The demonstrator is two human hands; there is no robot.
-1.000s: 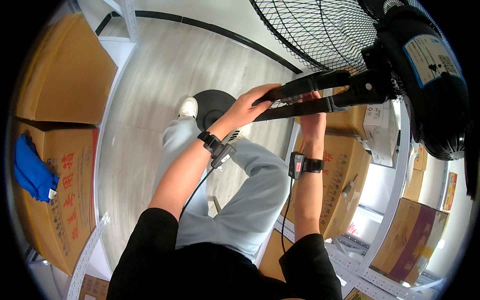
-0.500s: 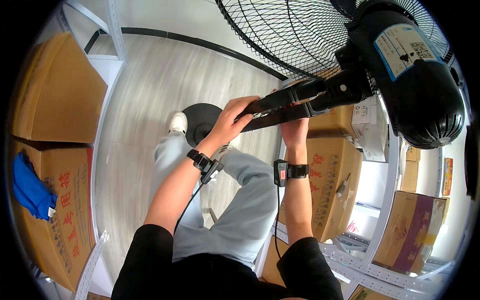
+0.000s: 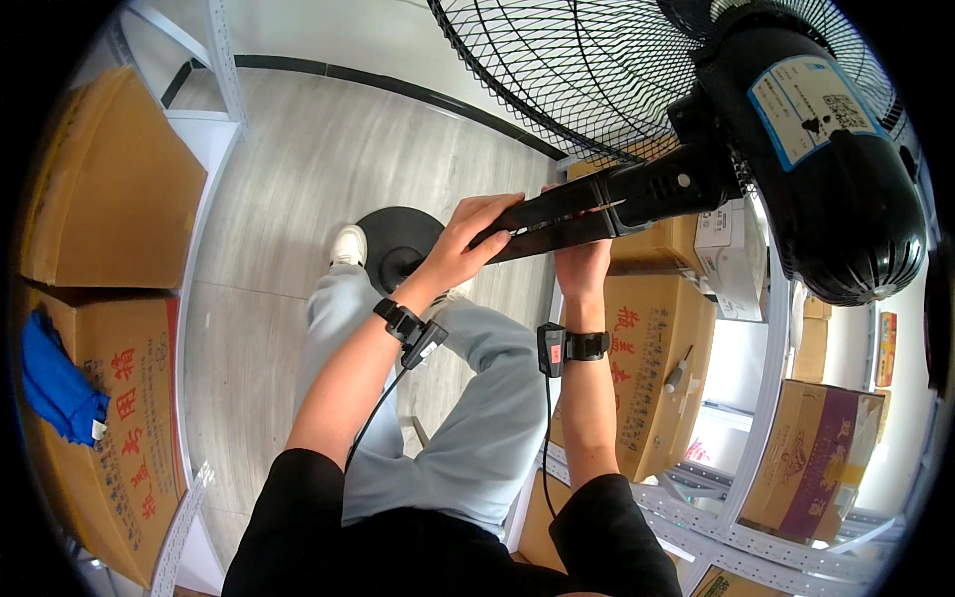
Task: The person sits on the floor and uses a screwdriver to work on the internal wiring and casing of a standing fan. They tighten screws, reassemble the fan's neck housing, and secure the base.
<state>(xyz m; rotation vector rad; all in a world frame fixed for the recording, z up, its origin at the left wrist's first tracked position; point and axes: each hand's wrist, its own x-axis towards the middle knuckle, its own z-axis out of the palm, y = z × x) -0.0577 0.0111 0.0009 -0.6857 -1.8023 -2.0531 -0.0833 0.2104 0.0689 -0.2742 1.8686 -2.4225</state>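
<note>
Looking down on a grey wood-grain floor, edged on the far side by black skirting and a white wall. Flanked left and right by white metal shelving. See at left a plain brown carton and, just nearer, a printed carton bearing a blue cloth. See at right a large printed box, a white box just beyond and, farther right, a purple-banded box. Cannot see into these 5. Holding a 2-part black fan neck right of centre, slanting toward a motor housing and wire cage at far right. Closed around its left end with the left hand, thumb on the near side. Touching its near side with the right hand, fingers mostly hidden behind; cannot tell how far closed. Visible on the floor left of the hands: a round black base.
</note>
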